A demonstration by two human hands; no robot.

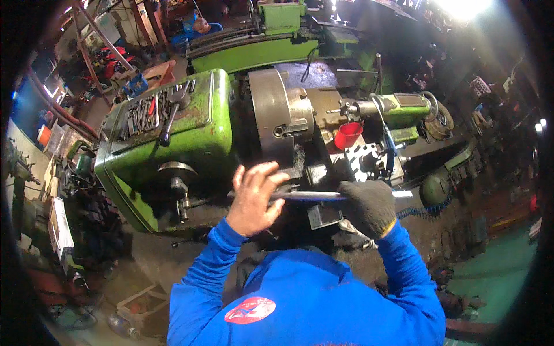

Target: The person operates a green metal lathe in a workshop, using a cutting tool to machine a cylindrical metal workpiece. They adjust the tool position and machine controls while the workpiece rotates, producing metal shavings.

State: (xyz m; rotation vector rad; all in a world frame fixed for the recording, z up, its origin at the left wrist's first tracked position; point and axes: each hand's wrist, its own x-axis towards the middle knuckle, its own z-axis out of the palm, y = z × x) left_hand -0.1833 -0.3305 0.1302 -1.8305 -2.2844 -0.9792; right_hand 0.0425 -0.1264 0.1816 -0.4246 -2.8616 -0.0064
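Observation:
My right hand (370, 209), in a dark knit glove with a yellow cuff, is wrapped round a long, thin metal bar (314, 195). The bar lies crosswise in front of the lathe, and a pale end sticks out to the right of the glove. My left hand (254, 199) is bare, with fingers spread and thumb apart, at the bar's left part. Whether its palm touches the bar is hidden. Just beyond it are the lathe's big round chuck (270, 109) and a bright metal workpiece or jaw part (300, 109).
Wrenches and other tools (147, 115) lie on the green headstock (213, 127). A red cup (348, 135) stands near the tool post (369, 161); the green tailstock (407, 109) is to the right. A wooden crate (140, 303) sits on the floor at lower left.

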